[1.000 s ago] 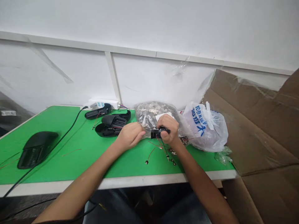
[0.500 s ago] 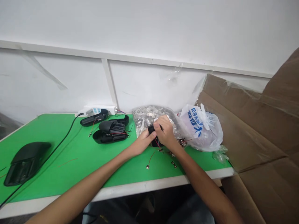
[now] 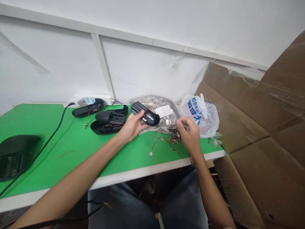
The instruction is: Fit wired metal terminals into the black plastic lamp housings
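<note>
My left hand (image 3: 133,126) grips a black plastic shell (image 3: 145,114) by its side, hollow face up, thumb on top. My right hand (image 3: 189,128) is raised apart from the shell, thumb and forefinger pinched together; what they hold, if anything, is too small to make out. Just below it lies a pile of small metal contacts with red wires (image 3: 175,135). One loose wired contact (image 3: 151,154) rests nearer the table's front edge. Behind the shell, a clear bag of metal parts (image 3: 154,101) bears a white label.
Several black shells (image 3: 111,117) lie left on the green table (image 3: 95,156); another black housing (image 3: 17,156) sits farther left under a black cable (image 3: 53,140). A white power strip (image 3: 94,99) is at the back. To the right stand a white plastic bag (image 3: 207,117) and cardboard (image 3: 250,133).
My hands, together on the black shell before, have separated. The left now holds the shell up to the left, and the right has moved off to the right. The view has shifted.
</note>
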{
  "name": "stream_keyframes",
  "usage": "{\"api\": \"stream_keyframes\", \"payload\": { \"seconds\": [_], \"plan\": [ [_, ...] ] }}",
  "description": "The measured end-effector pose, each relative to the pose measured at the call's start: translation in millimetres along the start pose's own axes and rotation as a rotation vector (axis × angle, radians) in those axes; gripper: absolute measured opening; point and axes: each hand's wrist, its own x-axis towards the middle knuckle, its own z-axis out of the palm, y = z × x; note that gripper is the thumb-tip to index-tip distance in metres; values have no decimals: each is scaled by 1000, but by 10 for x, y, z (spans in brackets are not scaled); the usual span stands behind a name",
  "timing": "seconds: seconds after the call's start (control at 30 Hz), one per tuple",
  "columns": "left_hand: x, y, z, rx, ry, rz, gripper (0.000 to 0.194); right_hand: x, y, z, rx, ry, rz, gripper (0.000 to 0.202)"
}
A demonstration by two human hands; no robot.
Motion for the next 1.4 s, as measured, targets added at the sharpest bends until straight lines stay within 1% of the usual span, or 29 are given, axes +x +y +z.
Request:
{"api": "stream_keyframes", "payload": {
  "seconds": [0.07, 0.1, 0.17, 0.23, 0.3, 0.37, 0.43, 0.5, 0.57, 0.63, 0.73, 0.87, 1.0, 1.13, 1.2, 1.27, 1.33, 1.4],
  "plan": [
    [8, 124, -26, -73, -20, -12, 32, -415, -25, -203, -179, -52, 1, 21],
    [8, 167, -34, -96, -33, -23, 33, -604, -23, -267, -249, -80, 15, 18],
    [2, 206, -35, -121, -37, -34, 30, -891, 6, -323, -330, -155, 28, 21],
    [-16, 189, -14, -120, -22, -31, 26, -1042, 40, -310, -339, -208, 27, 20],
    [-43, 141, 17, -90, -12, -15, 28, -1081, 57, -268, -317, -230, 23, 17],
    [-64, 83, 31, -26, -17, 23, 37, -1060, 56, -224, -298, -238, 16, 17],
    [-63, 32, 7, 71, -31, 74, 49, -1022, 56, -188, -282, -256, 2, 16],
    [-32, -6, -57, 182, -50, 130, 58, -989, 78, -161, -256, -285, -12, 16],
    [19, -34, -139, 293, -92, 200, 63, -963, 121, -141, -219, -309, -33, 18],
    [68, -56, -212, 394, -137, 259, 62, -941, 165, -124, -191, -326, -55, 19],
    [98, -91, -267, 495, -175, 289, 57, -911, 197, -90, -186, -345, -65, 18],
    [47, -116, -258, 536, -201, 259, 51, -878, 183, -9, -197, -321, -60, 20],
    [-19, -97, -245, 582, -189, 222, 44, -847, 154, 70, -192, -314, -106, 18],
    [-29, -86, -257, 596, -245, 258, 49, -767, 78, 111, -134, -260, -162, 17],
    [-22, -97, -266, 596, -290, 281, 54, -656, 1, 139, -69, -221, -169, 18],
    [-12, -112, -278, 602, -315, 293, 58, -472, -89, 196, 8, -205, -164, 17],
    [1, -123, -295, 637, -294, 327, 61, -228, -164, 292, 75, -201, -166, 14],
    [19, -121, -318, 699, -238, 397, 62, 24, -198, 423, 176, -248, -187, 12]
  ]
}}
